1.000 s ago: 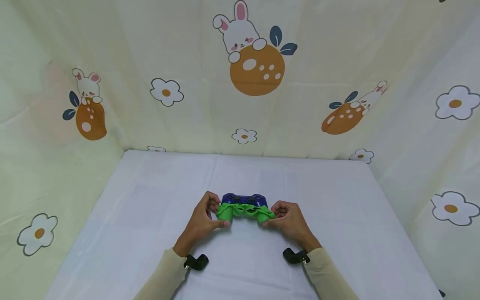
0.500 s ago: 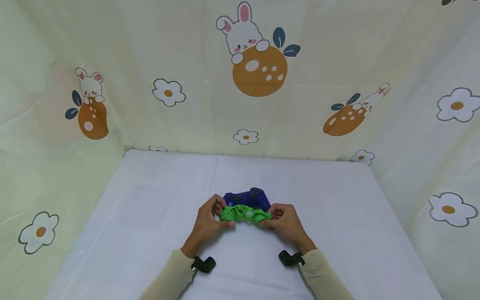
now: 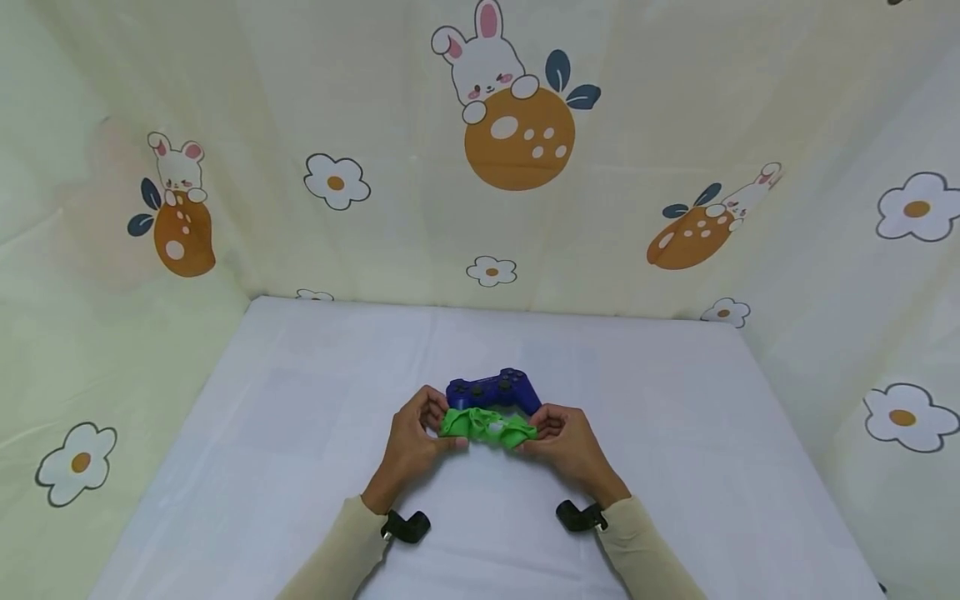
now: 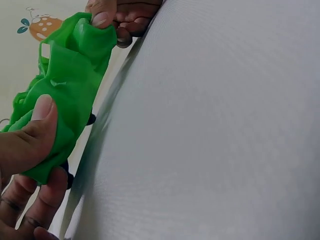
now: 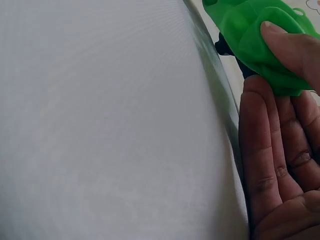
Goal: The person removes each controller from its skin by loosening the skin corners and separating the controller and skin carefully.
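A limp green silicone controller cover [image 3: 487, 426] is stretched between both hands, crumpled and folded. My left hand [image 3: 412, 442] pinches its left end between thumb and fingers; the left wrist view shows the thumb lying on the green cover [image 4: 75, 80]. At the other end, my right hand [image 3: 567, 442] pinches the cover, thumb on top and fingers beneath, as the right wrist view also shows. Just behind the cover lies a dark blue game controller [image 3: 491, 390], tilted with its right side farther back. Its lower left grip is partly hidden by the cover and left fingers.
A white cloth covers the table [image 3: 637, 400]. Behind it hangs a cream curtain [image 3: 405, 233] printed with rabbits, oranges and flowers, and similar curtains close in both sides. Black wrist cameras [image 3: 407, 527] sit at the sleeve cuffs.
The green cover has come off the blue controller's grips and is now held apart in both hands. The controller now lies behind it, turned at an angle.
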`<control>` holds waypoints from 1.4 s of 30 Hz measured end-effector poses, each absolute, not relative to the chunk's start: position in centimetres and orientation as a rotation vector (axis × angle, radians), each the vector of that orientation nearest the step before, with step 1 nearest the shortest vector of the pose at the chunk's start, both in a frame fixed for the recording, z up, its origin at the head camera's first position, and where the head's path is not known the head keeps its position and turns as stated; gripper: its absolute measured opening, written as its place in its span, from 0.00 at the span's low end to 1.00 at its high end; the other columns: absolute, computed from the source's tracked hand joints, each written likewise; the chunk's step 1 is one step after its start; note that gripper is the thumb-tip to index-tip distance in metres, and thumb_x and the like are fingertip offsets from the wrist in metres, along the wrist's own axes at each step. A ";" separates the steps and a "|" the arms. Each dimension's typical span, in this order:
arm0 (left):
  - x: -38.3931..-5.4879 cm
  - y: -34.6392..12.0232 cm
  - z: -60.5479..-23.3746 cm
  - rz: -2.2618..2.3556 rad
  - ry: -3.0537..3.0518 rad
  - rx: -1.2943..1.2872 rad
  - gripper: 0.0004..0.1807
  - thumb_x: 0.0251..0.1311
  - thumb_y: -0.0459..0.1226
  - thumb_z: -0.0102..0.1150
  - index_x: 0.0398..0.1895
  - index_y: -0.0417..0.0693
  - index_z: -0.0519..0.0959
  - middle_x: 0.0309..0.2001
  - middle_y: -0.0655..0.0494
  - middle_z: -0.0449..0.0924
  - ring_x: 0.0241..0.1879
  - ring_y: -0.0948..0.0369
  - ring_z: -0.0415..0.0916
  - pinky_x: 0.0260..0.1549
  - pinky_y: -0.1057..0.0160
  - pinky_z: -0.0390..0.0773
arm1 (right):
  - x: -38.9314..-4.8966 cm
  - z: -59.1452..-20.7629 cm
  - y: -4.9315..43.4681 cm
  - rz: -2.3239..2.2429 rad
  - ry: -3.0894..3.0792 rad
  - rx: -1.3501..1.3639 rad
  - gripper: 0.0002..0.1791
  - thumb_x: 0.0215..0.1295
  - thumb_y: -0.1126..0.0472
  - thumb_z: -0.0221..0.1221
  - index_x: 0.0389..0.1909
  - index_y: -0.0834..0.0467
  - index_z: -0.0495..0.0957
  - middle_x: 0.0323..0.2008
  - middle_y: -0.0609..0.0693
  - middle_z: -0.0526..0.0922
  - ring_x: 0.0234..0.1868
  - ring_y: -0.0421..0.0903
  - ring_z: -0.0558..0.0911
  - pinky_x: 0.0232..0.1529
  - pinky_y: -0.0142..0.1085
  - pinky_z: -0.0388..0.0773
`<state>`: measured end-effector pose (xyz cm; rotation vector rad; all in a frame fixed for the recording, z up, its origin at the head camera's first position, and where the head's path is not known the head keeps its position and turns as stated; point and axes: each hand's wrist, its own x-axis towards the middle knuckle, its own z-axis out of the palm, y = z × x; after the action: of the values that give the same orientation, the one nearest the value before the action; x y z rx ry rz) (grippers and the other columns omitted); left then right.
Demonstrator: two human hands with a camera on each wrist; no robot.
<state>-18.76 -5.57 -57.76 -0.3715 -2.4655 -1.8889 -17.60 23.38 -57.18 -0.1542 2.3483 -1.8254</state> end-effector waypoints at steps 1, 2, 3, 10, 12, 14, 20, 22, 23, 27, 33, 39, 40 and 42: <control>-18.7 -5.5 -57.7 -1.883 -2.463 -0.369 0.30 0.41 0.33 0.89 0.44 0.53 0.77 0.33 0.55 0.80 0.32 0.60 0.75 0.37 0.64 0.77 | -17.5 -57.2 23.4 -1.827 2.348 -0.154 0.20 0.49 0.68 0.82 0.39 0.65 0.82 0.34 0.56 0.89 0.34 0.43 0.88 0.39 0.33 0.86; -18.7 -5.5 -57.8 -1.873 -2.462 -0.364 0.30 0.41 0.33 0.89 0.44 0.53 0.77 0.33 0.55 0.80 0.32 0.60 0.75 0.37 0.64 0.77 | -17.5 -57.3 23.4 -1.831 2.346 -0.153 0.20 0.49 0.68 0.82 0.39 0.65 0.82 0.35 0.56 0.89 0.34 0.43 0.88 0.39 0.33 0.86; -18.7 -5.5 -57.8 -1.864 -2.462 -0.354 0.30 0.41 0.34 0.89 0.44 0.54 0.77 0.33 0.56 0.81 0.32 0.61 0.75 0.37 0.64 0.77 | -17.5 -57.3 23.3 -1.835 2.345 -0.154 0.20 0.49 0.69 0.81 0.39 0.65 0.82 0.35 0.57 0.89 0.34 0.43 0.89 0.39 0.33 0.87; -18.5 -5.3 -57.6 -1.806 -2.462 -0.276 0.29 0.44 0.32 0.87 0.45 0.54 0.78 0.34 0.56 0.84 0.33 0.62 0.78 0.38 0.63 0.80 | -17.1 -57.2 22.6 -1.873 2.325 -0.108 0.19 0.47 0.71 0.81 0.38 0.65 0.82 0.34 0.56 0.88 0.34 0.44 0.89 0.39 0.34 0.87; -18.5 -5.2 -57.5 -1.794 -2.468 -0.263 0.29 0.44 0.32 0.87 0.46 0.53 0.78 0.35 0.56 0.84 0.33 0.62 0.79 0.38 0.63 0.80 | -17.0 -57.1 22.3 -1.872 2.333 -0.097 0.19 0.47 0.71 0.81 0.38 0.65 0.82 0.33 0.56 0.88 0.34 0.44 0.89 0.40 0.34 0.87; -18.5 -5.2 -57.4 -1.778 -2.480 -0.257 0.30 0.44 0.32 0.87 0.48 0.51 0.78 0.36 0.56 0.85 0.33 0.62 0.79 0.38 0.62 0.81 | -17.0 -56.9 22.2 -1.859 2.350 -0.092 0.19 0.47 0.70 0.82 0.38 0.65 0.83 0.34 0.56 0.88 0.34 0.44 0.89 0.40 0.34 0.88; -18.4 -5.4 -57.4 -1.743 -2.508 -0.281 0.30 0.46 0.31 0.86 0.50 0.50 0.78 0.36 0.58 0.86 0.32 0.62 0.80 0.38 0.63 0.80 | -17.0 -56.8 22.0 -1.813 2.393 -0.111 0.21 0.47 0.67 0.83 0.42 0.62 0.85 0.36 0.56 0.90 0.36 0.44 0.90 0.42 0.34 0.88; -18.4 -5.5 -57.5 -1.744 -2.502 -0.309 0.30 0.46 0.29 0.85 0.51 0.49 0.78 0.37 0.57 0.86 0.32 0.61 0.81 0.38 0.62 0.81 | -16.9 -56.7 21.9 -1.792 2.403 -0.123 0.22 0.47 0.66 0.83 0.43 0.62 0.85 0.38 0.55 0.91 0.37 0.44 0.91 0.42 0.34 0.88; -18.5 -5.5 -57.5 -1.745 -2.497 -0.324 0.29 0.46 0.28 0.85 0.51 0.48 0.79 0.38 0.57 0.86 0.32 0.60 0.81 0.39 0.62 0.81 | -16.9 -56.7 21.9 -1.780 2.406 -0.127 0.22 0.47 0.65 0.83 0.43 0.61 0.85 0.38 0.55 0.91 0.37 0.44 0.91 0.42 0.34 0.88; -18.5 -5.7 -57.5 -1.736 -2.500 -0.357 0.30 0.46 0.25 0.82 0.52 0.50 0.79 0.42 0.55 0.87 0.31 0.58 0.82 0.39 0.62 0.81 | -16.8 -56.7 22.0 -1.734 2.412 -0.162 0.25 0.48 0.64 0.83 0.46 0.62 0.84 0.39 0.57 0.91 0.38 0.44 0.91 0.42 0.33 0.87; -18.3 -6.1 -57.5 -1.634 -2.591 -0.367 0.36 0.44 0.30 0.85 0.57 0.57 0.78 0.46 0.56 0.88 0.34 0.59 0.78 0.35 0.65 0.73 | -16.7 -56.5 22.4 -1.657 2.429 -0.184 0.29 0.48 0.62 0.84 0.50 0.63 0.83 0.40 0.57 0.91 0.38 0.43 0.91 0.42 0.32 0.87; -18.0 -6.8 -57.3 -1.578 -2.648 -0.347 0.37 0.48 0.34 0.85 0.61 0.58 0.76 0.53 0.57 0.89 0.37 0.60 0.78 0.36 0.66 0.71 | -16.8 -56.1 23.1 -1.627 2.422 -0.209 0.33 0.48 0.60 0.84 0.56 0.60 0.83 0.44 0.55 0.91 0.42 0.46 0.91 0.44 0.33 0.87; -17.9 -6.9 -57.2 -1.577 -2.654 -0.336 0.37 0.48 0.34 0.85 0.62 0.58 0.76 0.53 0.57 0.89 0.38 0.60 0.78 0.36 0.66 0.72 | -16.8 -56.1 23.2 -1.628 2.420 -0.216 0.33 0.48 0.59 0.84 0.57 0.60 0.83 0.46 0.55 0.91 0.42 0.47 0.91 0.44 0.33 0.87; -17.9 -7.0 -57.2 -1.573 -2.655 -0.325 0.36 0.49 0.34 0.84 0.62 0.57 0.76 0.54 0.57 0.89 0.39 0.60 0.78 0.37 0.66 0.72 | -16.9 -56.1 23.5 -1.635 2.416 -0.230 0.34 0.49 0.59 0.84 0.58 0.60 0.84 0.48 0.56 0.91 0.44 0.49 0.91 0.45 0.33 0.87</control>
<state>-17.93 -7.04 -57.17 -0.3253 -2.6549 -1.5731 -16.88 23.50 -56.09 -0.2301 2.4160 -1.6347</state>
